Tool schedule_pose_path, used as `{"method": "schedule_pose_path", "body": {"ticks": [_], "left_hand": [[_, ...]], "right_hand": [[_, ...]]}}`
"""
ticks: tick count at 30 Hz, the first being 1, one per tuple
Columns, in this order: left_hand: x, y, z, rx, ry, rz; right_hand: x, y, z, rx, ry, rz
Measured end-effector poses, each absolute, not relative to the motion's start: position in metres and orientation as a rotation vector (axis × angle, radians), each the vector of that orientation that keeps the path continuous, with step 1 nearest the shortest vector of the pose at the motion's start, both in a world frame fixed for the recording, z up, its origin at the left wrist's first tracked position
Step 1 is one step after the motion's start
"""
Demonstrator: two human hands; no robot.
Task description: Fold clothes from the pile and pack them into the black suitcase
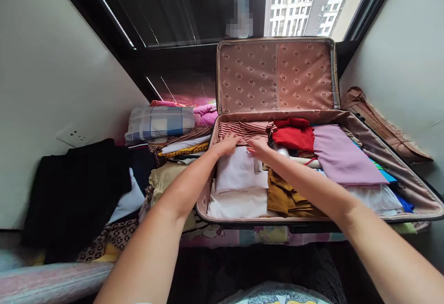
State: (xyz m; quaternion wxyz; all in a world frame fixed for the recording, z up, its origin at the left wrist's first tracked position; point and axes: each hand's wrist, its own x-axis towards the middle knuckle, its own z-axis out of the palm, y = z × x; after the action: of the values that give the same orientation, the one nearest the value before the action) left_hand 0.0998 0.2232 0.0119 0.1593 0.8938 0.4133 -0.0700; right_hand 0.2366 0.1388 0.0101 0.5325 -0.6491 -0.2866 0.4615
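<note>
An open suitcase (213, 130) with a pink patterned lining lies in front of me, its lid (249, 77) standing up against the window. My left hand (229, 143) rests with fingers spread on a folded red-and-white striped garment (246, 130) in the far left corner. Beside it, my right hand (257, 148) touches the near edge of the striped garment, its fingers stretched out. Just below both hands lies a folded white garment (239, 170). To the right are a bundled red garment (294, 135), a folded lilac garment (347, 156) and a mustard-brown garment (284, 193).
Left of the suitcase lie piles of folded clothes, with a black garment (79, 188) and a blue-and-white checked bundle (159, 123). A brown bag (388, 128) leans on the right wall. Behind the lid is a dark-framed window (173, 8).
</note>
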Motion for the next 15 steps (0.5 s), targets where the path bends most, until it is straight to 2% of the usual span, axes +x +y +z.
{"method": "schedule_pose_path", "body": {"ticks": [2,4,6,8,11,15], "left_hand": [[0.104,0.226,0.011,2.635,1.194,-0.069],[0.108,0.23,0.012,2.664,1.248,0.013],[0.112,0.232,0.01,2.606,1.322,-0.07],[0.115,0.232,0.004,2.496,1.383,-0.274],[0.118,0.23,-0.007,2.39,1.41,-0.483],[0.121,0.229,-0.016,2.369,1.419,-0.508]], "right_hand": [[0.246,0.145,0.016,-1.708,-0.895,0.933],[0.258,0.155,0.021,-1.851,-1.323,0.573],[0.271,0.167,0.02,-1.966,-1.727,0.186],[0.283,0.181,0.009,-2.09,-1.931,0.013],[0.299,0.204,-0.014,-2.22,-2.088,0.047],[0.319,0.241,-0.025,-2.266,-2.173,0.262]]}}
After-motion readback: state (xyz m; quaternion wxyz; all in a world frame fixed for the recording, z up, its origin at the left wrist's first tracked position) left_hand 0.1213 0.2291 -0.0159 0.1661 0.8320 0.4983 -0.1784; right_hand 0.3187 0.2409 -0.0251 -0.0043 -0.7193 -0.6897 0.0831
